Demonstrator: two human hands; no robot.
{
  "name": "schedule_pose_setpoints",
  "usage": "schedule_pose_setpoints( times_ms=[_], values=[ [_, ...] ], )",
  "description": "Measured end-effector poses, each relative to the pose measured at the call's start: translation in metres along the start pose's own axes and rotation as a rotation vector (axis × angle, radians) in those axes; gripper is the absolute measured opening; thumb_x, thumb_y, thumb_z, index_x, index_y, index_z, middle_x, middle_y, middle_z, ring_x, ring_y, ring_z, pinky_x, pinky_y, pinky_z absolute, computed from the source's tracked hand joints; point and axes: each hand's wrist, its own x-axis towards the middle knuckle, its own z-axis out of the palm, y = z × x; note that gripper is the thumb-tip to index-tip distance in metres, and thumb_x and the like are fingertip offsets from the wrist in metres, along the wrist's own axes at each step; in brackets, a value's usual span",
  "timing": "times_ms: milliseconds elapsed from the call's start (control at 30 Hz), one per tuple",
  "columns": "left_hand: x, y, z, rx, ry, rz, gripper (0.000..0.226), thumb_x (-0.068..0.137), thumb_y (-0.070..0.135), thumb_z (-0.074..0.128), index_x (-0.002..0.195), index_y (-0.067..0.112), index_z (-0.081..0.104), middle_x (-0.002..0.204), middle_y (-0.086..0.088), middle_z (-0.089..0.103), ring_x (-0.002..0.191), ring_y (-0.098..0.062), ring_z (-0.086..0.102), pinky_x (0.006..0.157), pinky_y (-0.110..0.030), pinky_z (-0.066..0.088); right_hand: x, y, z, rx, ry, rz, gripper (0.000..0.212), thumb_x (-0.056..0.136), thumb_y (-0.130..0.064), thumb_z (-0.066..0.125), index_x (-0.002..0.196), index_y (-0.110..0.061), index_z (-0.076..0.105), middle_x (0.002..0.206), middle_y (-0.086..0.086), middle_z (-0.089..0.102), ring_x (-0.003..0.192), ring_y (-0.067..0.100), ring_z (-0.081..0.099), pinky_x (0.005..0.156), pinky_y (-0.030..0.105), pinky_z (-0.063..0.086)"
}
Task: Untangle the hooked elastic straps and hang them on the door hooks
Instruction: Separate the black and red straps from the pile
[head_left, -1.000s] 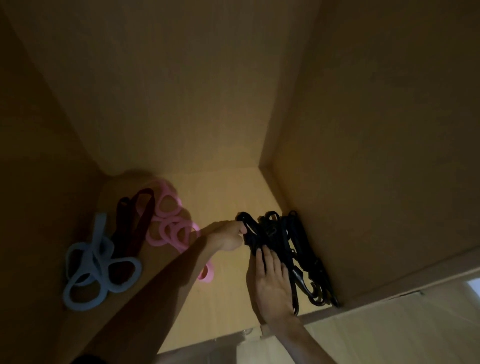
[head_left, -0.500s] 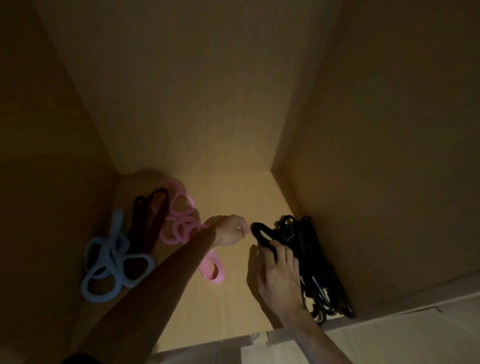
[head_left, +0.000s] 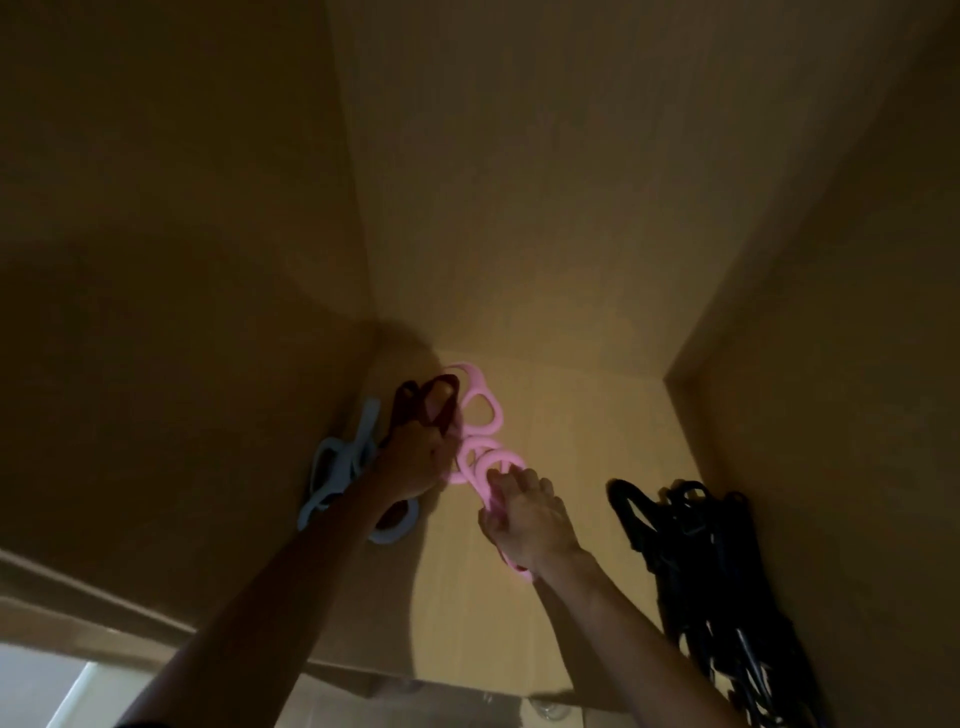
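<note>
While the right hand pinches the pink strap near the back-left corner of the shelf, the left hand curls, grip unclear.

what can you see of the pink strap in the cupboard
The pink strap is a flat, soft-looking band twisted into a chain of several loops, with no hook showing. It lies on the pale cupboard floor near the back left corner, running toward the front. The right hand grips its near part, and one end pokes out below the wrist. The left hand is at its left edge, beside the dark red strap; whether it holds the pink one is unclear.
</note>
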Motion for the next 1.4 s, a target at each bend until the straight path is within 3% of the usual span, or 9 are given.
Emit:
schedule_pose_setpoints(
  times_ms=[100, 400, 533, 667, 800, 933, 1067, 1200, 1400],
  values=[
    [-0.005, -0.026, -0.009, 0.141, 0.005, -0.119, 0.033, 0.086, 0.022, 0.045, 0.111, 0.005, 0.058, 0.121, -0.017, 0.058, 0.116, -0.034, 0.049, 0.097, -0.039, 0.039, 0.007, -0.004, 0.003, -0.072, -0.01, -0.012, 0.053, 0.087, -0.035, 0.051, 0.136, -0.019, 0.037, 0.134, 0.01, 0.037, 0.117, 0.031, 0.037, 0.093, 0.04, 0.04],
    [0.014, -0.052, 0.012, 0.082, -0.047, -0.212, 0.082, 0.085, 0.04, 0.059, 0.148, 0.011, 0.014, 0.147, -0.015, 0.037, 0.135, -0.033, 0.035, 0.112, -0.047, 0.027, 0.019, -0.016, 0.005, 0.069, 0.024, 0.007, 0.048, 0.086, -0.017, 0.052, 0.132, -0.011, 0.041, 0.134, 0.013, 0.038, 0.118, 0.03, 0.04, 0.094, 0.037, 0.045],
    [0.021, -0.043, 0.02, 0.102, 0.036, -0.283, 0.084, 0.077, 0.045, 0.067, 0.142, 0.008, 0.028, 0.14, -0.015, 0.043, 0.131, -0.035, 0.039, 0.108, -0.045, 0.034, 0.015, -0.015, 0.004, 0.072, 0.001, -0.028, 0.046, 0.084, -0.022, 0.054, 0.129, -0.014, 0.044, 0.134, 0.009, 0.041, 0.119, 0.029, 0.039, 0.095, 0.036, 0.044],
    [0.02, -0.032, 0.017, -0.031, 0.125, -0.271, 0.04, 0.083, 0.032, 0.06, 0.113, 0.007, 0.057, 0.111, -0.016, 0.065, 0.108, -0.036, 0.059, 0.088, -0.038, 0.045, 0.013, -0.014, -0.006, 0.07, 0.044, -0.034, 0.042, 0.087, -0.026, 0.053, 0.128, -0.018, 0.046, 0.129, 0.007, 0.043, 0.117, 0.026, 0.039, 0.096, 0.035, 0.042],
    [0.013, -0.023, -0.011, -0.427, 0.098, -0.336, 0.033, 0.084, 0.018, 0.062, 0.114, 0.004, 0.06, 0.111, -0.015, 0.065, 0.108, -0.031, 0.059, 0.089, -0.035, 0.045, 0.022, -0.011, -0.013, 0.131, 0.086, -0.047, 0.032, 0.085, -0.031, 0.054, 0.115, -0.027, 0.059, 0.117, -0.004, 0.051, 0.11, 0.019, 0.045, 0.092, 0.026, 0.042],
    [-0.001, -0.003, -0.06, -0.926, 0.178, -0.377, 0.018, 0.081, 0.004, 0.061, 0.099, 0.007, 0.061, 0.076, -0.005, 0.06, 0.07, -0.019, 0.056, 0.062, -0.027, 0.044, 0.036, -0.02, -0.022, 0.38, 0.153, -0.022, 0.013, 0.083, -0.021, 0.055, 0.078, -0.024, 0.067, 0.109, -0.002, 0.064, 0.096, 0.012, 0.059, 0.078, 0.017, 0.049],
    [-0.011, 0.012, -0.09, -1.201, 0.194, -0.296, 0.012, 0.078, -0.003, 0.062, 0.074, 0.008, 0.061, 0.075, -0.01, 0.061, 0.074, -0.029, 0.06, 0.072, -0.036, 0.05, 0.043, -0.048, -0.047, 0.688, 0.132, -0.179, 0.035, 0.081, -0.022, 0.058, 0.116, -0.022, 0.059, 0.113, 0.004, 0.057, 0.105, 0.023, 0.057, 0.088, 0.03, 0.046],
    [-0.014, 0.014, -0.093, -1.122, 0.159, -0.175, 0.012, 0.076, 0.0, 0.07, 0.08, 0.011, 0.065, 0.083, -0.009, 0.068, 0.084, -0.027, 0.067, 0.08, -0.038, 0.055, 0.05, -0.073, -0.064, 0.858, 0.127, -0.274, 0.065, 0.074, -0.032, 0.066, 0.133, -0.028, 0.042, 0.118, -0.005, 0.055, 0.111, 0.017, 0.058, 0.093, 0.033, 0.048],
    [-0.019, 0.018, -0.093, -0.951, 0.166, -0.03, 0.006, 0.085, 0.013, 0.066, 0.09, 0.01, 0.064, 0.083, -0.003, 0.067, 0.078, -0.013, 0.065, 0.064, -0.018, 0.052, 0.05, -0.069, -0.082, 0.822, 0.226, -0.174, 0.027, 0.086, -0.014, 0.061, 0.112, -0.019, 0.059, 0.094, -0.003, 0.063, 0.085, 0.013, 0.06, 0.077, 0.026, 0.047]
  ],
)
